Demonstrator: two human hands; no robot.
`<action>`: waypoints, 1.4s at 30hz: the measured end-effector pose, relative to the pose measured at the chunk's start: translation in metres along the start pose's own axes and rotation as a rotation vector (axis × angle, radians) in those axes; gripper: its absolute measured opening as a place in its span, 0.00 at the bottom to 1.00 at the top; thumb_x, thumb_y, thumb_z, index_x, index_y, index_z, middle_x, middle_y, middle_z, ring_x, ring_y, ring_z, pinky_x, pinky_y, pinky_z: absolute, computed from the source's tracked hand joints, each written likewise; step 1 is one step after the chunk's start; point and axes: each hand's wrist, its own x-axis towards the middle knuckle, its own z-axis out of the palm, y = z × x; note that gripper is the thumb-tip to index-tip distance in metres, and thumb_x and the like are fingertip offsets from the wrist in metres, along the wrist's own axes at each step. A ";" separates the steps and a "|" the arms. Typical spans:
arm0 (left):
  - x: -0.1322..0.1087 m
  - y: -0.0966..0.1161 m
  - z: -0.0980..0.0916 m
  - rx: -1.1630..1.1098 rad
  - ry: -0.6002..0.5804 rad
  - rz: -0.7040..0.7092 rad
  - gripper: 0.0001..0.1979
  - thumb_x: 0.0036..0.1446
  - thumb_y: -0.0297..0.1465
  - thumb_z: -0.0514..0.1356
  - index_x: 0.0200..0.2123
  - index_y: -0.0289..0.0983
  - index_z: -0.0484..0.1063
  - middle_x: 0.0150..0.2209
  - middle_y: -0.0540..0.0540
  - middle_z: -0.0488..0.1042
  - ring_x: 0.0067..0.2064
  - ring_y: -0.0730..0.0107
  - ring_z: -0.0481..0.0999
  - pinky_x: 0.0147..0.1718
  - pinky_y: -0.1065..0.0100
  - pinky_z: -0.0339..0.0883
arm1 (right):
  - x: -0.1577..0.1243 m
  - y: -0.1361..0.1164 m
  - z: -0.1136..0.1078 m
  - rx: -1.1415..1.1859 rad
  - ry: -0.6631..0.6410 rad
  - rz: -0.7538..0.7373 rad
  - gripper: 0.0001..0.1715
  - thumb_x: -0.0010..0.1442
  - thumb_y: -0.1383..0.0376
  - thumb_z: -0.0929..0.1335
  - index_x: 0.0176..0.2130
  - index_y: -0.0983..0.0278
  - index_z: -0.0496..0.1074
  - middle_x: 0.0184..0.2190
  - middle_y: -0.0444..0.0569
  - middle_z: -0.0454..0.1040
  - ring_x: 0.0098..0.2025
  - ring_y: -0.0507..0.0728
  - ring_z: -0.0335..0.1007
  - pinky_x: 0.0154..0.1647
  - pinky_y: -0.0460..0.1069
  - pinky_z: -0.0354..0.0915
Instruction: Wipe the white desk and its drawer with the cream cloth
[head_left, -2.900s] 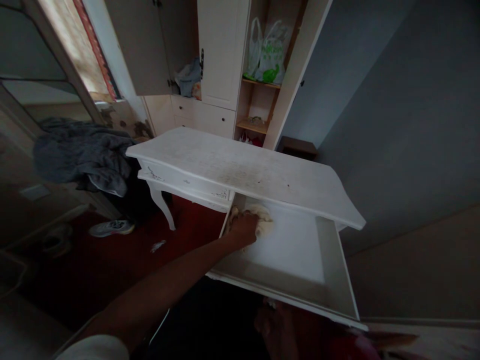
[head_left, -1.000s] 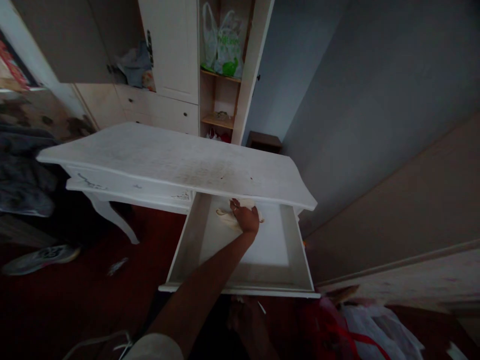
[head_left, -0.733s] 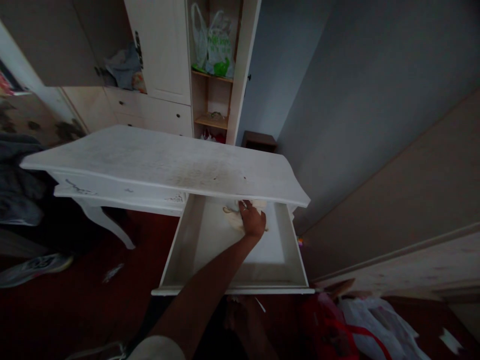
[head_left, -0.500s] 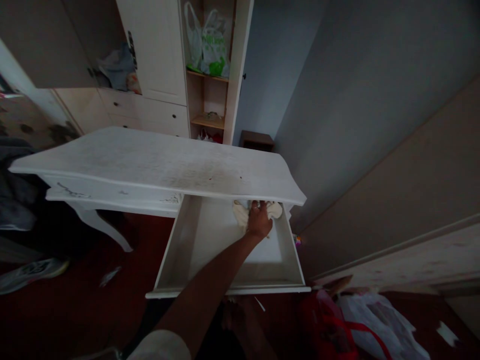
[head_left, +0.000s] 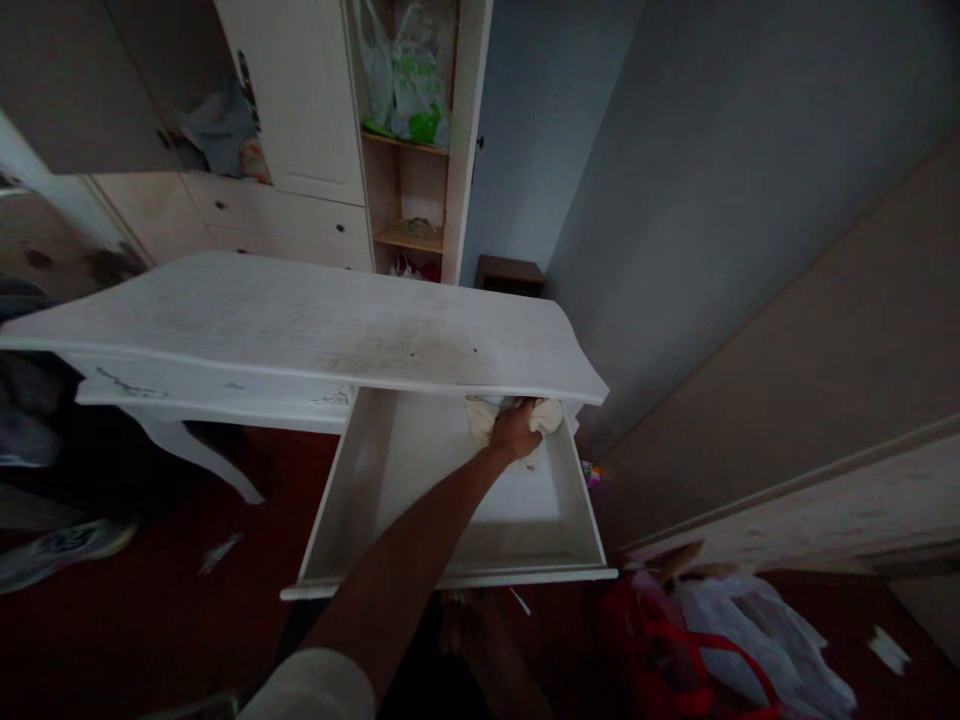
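My left hand reaches into the pulled-out white drawer from the lower left. Its fingers are closed on a cream cloth, bunched at the drawer's back right and spreading out on both sides of the hand. The tabletop's front edge hangs just over the fingertips and partly hides the cloth. Below the drawer front, in deep shade, is what looks like my right hand; its fingers cannot be made out.
The white table has a stained top. Behind it stands a cabinet with plastic bags on a shelf. At lower right lie a red bag and a white plastic bag. A shoe is at left.
The view has shifted slightly, so the furniture sits a little further left. My left hand stays on the cloth at the drawer's back right, its fingers slightly further under the tabletop edge.
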 end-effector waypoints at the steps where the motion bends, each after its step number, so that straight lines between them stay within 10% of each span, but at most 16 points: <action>1: 0.001 -0.001 -0.001 -0.002 -0.017 0.008 0.34 0.51 0.28 0.61 0.63 0.37 0.61 0.65 0.42 0.65 0.63 0.59 0.67 0.63 0.62 0.61 | 0.000 -0.001 0.000 -0.002 0.002 0.002 0.31 0.45 0.39 0.74 0.30 0.64 0.79 0.23 0.50 0.72 0.20 0.55 0.63 0.24 0.52 0.63; 13: -0.033 -0.002 -0.012 -0.051 -0.250 0.118 0.26 0.51 0.26 0.63 0.56 0.35 0.69 0.53 0.42 0.77 0.51 0.59 0.77 0.52 0.66 0.70 | 0.008 0.006 -0.003 0.017 -0.010 0.010 0.26 0.46 0.43 0.75 0.28 0.63 0.78 0.23 0.48 0.72 0.19 0.52 0.60 0.24 0.51 0.62; 30: -0.075 0.021 -0.010 -0.085 -0.889 0.208 0.14 0.43 0.25 0.64 0.37 0.37 0.76 0.34 0.49 0.77 0.38 0.64 0.77 0.35 0.69 0.70 | 0.011 0.012 -0.011 0.059 -0.050 0.030 0.22 0.51 0.48 0.74 0.31 0.65 0.78 0.24 0.44 0.73 0.18 0.48 0.57 0.23 0.48 0.60; 38: -0.072 0.024 -0.011 -0.180 -0.883 0.012 0.16 0.36 0.22 0.64 0.33 0.36 0.76 0.29 0.53 0.74 0.32 0.68 0.74 0.28 0.71 0.67 | 0.009 0.009 -0.009 0.081 -0.037 0.036 0.24 0.48 0.46 0.75 0.32 0.64 0.78 0.26 0.45 0.74 0.18 0.48 0.58 0.24 0.48 0.60; 42: -0.066 0.032 -0.024 -0.312 -0.676 -0.150 0.17 0.35 0.21 0.65 0.35 0.34 0.77 0.30 0.52 0.75 0.31 0.69 0.73 0.27 0.71 0.67 | 0.008 0.008 -0.006 0.096 -0.036 0.038 0.21 0.49 0.49 0.76 0.32 0.64 0.77 0.28 0.45 0.75 0.18 0.48 0.58 0.24 0.48 0.61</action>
